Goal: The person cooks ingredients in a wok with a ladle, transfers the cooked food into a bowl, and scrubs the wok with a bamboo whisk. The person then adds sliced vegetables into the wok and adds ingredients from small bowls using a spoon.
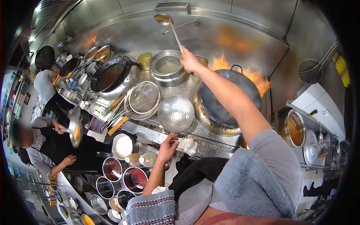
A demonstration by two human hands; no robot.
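My right hand (pixel 191 62) is closed round the handle of a long ladle (pixel 163 20), whose bowl is raised near the steel back wall. Below my outstretched right arm a black wok (pixel 228 95) sits on a burner, with flames (pixel 257 80) rising behind and beside it. My left hand (pixel 168 147) is held above the front edge of the stove, fingers curled apart and nothing in them. Close to its right lies a crumpled white cloth (pixel 188 145). A perforated steel strainer (pixel 176 113) rests on the stove just beyond that hand.
A water-filled pot (pixel 167 65), mesh strainers (pixel 144 97) and another wok (pixel 109 77) stand left of the burner. Sauce containers (pixel 135 179) line the lower left. A co-worker (pixel 41 144) at the left holds a pan (pixel 75 133). A pot of orange liquid (pixel 295 129) is at right.
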